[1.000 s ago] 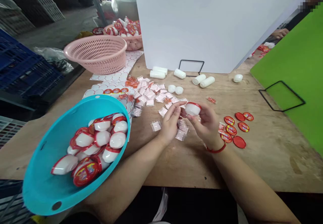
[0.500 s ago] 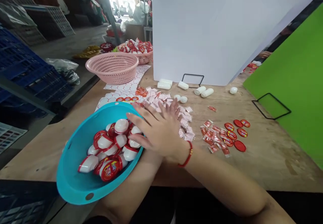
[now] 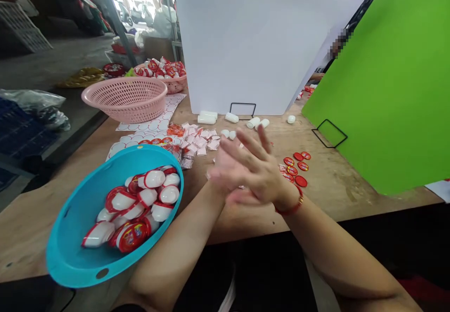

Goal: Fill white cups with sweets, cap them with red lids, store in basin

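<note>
The right hand (image 3: 262,173), fingers spread apart and motion-blurred, covers much of the left hand (image 3: 222,164) above the counter (image 3: 337,185); whether the left's fingers are apart or closed I cannot tell. Pale sachets (image 3: 201,142) lie beyond the left hand, probably with more behind it. Red lids (image 3: 300,181) lie beside the right wrist. Red-and-white capsules (image 3: 154,178) fill the blue basin (image 3: 70,260), the lower ones buried. The green board (image 3: 390,115) hides most of another person (image 3: 318,76).
</note>
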`<state>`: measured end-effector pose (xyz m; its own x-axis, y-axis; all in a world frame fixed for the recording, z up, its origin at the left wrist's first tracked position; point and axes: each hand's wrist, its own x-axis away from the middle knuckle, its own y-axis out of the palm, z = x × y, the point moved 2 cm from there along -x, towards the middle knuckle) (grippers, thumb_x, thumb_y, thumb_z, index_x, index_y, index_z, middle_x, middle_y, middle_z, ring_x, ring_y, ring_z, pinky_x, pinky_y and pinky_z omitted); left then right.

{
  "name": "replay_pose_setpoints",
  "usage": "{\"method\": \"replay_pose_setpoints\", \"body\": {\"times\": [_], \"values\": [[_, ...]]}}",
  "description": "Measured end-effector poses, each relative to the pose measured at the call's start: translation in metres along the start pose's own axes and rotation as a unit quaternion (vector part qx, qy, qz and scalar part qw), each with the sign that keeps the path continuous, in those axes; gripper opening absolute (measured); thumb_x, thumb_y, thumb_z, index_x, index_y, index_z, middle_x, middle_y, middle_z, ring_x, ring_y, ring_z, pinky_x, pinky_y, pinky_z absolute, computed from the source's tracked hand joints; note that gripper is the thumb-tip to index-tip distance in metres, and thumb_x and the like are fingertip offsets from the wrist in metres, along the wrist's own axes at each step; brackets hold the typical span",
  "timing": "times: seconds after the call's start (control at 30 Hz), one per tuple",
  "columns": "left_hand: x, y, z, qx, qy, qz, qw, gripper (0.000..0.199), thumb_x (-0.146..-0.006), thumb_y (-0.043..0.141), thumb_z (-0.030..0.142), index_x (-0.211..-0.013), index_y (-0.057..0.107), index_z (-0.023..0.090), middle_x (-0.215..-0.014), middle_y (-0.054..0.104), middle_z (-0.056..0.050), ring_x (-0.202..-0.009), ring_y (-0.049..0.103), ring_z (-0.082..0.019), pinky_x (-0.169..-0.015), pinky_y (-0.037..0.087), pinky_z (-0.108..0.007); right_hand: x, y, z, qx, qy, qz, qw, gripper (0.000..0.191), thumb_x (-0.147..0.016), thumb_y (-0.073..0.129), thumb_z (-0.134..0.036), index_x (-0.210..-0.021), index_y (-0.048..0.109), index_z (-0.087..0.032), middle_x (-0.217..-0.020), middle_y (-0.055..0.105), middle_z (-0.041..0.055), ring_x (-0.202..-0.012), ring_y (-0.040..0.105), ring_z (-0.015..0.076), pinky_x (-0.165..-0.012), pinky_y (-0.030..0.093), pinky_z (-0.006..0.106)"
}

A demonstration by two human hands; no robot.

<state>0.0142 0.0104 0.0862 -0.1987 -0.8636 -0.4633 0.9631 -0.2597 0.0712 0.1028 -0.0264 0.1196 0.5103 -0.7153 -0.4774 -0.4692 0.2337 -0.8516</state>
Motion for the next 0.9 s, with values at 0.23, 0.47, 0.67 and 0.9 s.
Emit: {"method": "replay_pose_setpoints", "body": {"times": [0.23,0.47,0.67,0.9], "values": [[0.003,-0.022,0.037,-0.019,0.057,-0.008,0.998,0.054,-0.102,0.035,0.059,-0.145,0.054,0.034,-0.157,0.05,-0.001,-0.152,0.037,-0.024,-0.125,0.032,-0.048,0.034,-0.003,0.153,0.051,0.453,0.009,0.89,0.057,-0.096,0.053,-0.035,-0.149,0.05,-0.014,-0.151,0.052,0.0202,-0.142,0.047,0.0347,-0.117,0.039,0.054],[0.023,-0.014,-0.044,-0.267,-0.019,0.023,0.963,0.034,-0.09,0.061,0.025,-0.123,0.069,0.023,-0.144,0.059,-0.011,-0.139,0.05,-0.026,-0.12,0.036,-0.048,0.082,0.004,0.185,0.025,0.418,-0.032,0.908,0.033,-0.085,0.068,-0.026,-0.117,0.07,-0.018,-0.118,0.071,0.0133,-0.109,0.067,0.0287,-0.099,0.053,0.047],[0.034,-0.012,-0.073,-0.3,-0.004,0.076,0.951,0.037,-0.082,0.057,0.009,-0.115,0.067,0.023,-0.121,0.065,-0.008,-0.12,0.058,-0.026,-0.109,0.043,-0.046,0.02,0.066,0.175,-0.025,0.347,-0.013,0.938,0.053,-0.091,0.066,-0.036,-0.14,0.055,-0.018,-0.138,0.06,0.0134,-0.121,0.061,0.0229,-0.1,0.052,0.036],[0.033,-0.02,-0.075,-0.237,0.006,0.152,0.96,0.028,-0.091,0.055,0.018,-0.118,0.058,0.023,-0.119,0.06,-0.009,-0.117,0.054,-0.025,-0.106,0.042,-0.043,-0.068,0.126,0.176,-0.019,0.316,-0.051,0.947,0.045,-0.1,0.055,-0.038,-0.141,0.055,-0.019,-0.14,0.054,0.0193,-0.131,0.051,0.033,-0.112,0.039,0.048]]}}
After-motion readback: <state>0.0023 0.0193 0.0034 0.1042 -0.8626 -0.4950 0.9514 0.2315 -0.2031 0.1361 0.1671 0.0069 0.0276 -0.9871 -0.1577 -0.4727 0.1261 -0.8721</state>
